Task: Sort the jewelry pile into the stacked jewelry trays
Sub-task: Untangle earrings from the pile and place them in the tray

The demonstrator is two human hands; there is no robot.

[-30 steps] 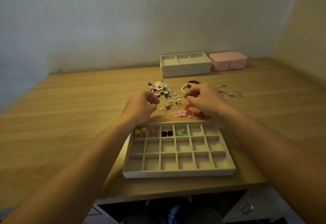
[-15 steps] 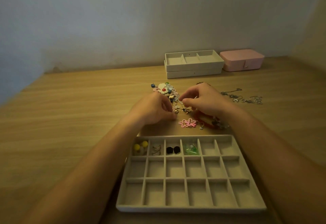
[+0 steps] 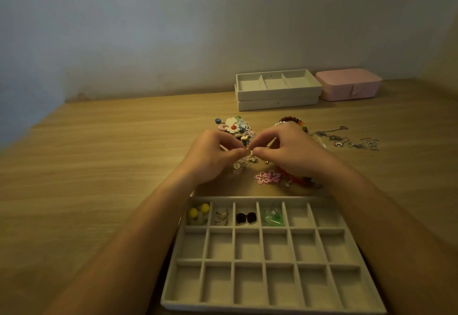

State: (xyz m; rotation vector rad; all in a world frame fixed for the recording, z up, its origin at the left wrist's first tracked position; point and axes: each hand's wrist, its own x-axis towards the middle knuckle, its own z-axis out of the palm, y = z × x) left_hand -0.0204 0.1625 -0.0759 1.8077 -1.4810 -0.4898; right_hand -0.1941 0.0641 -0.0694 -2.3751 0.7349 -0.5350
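A grey compartment tray (image 3: 272,307) lies at the table's near edge. Its back row holds yellow ball earrings (image 3: 198,212), silver rings (image 3: 221,216), black studs (image 3: 245,217) and green pieces (image 3: 272,218). Behind it lies the jewelry pile (image 3: 235,126) with a white flower piece, and a pink flower earring (image 3: 268,177). My left hand (image 3: 210,157) and my right hand (image 3: 290,152) meet above the pile, fingertips pinching a small gold earring (image 3: 249,151) between them. A thin gold pin (image 3: 271,142) sticks up from my right fingers.
Two stacked grey trays (image 3: 277,91) stand at the back by the wall, with a pink jewelry box (image 3: 349,84) to their right. Beaded bracelets (image 3: 292,120) and silver chains (image 3: 347,138) lie right of the pile. A red bracelet (image 3: 297,181) is partly under my right wrist.
Both hands have come together over the pile and lifted a small gold piece between their fingertips. The camera has tilted down, so the near tray looks larger.
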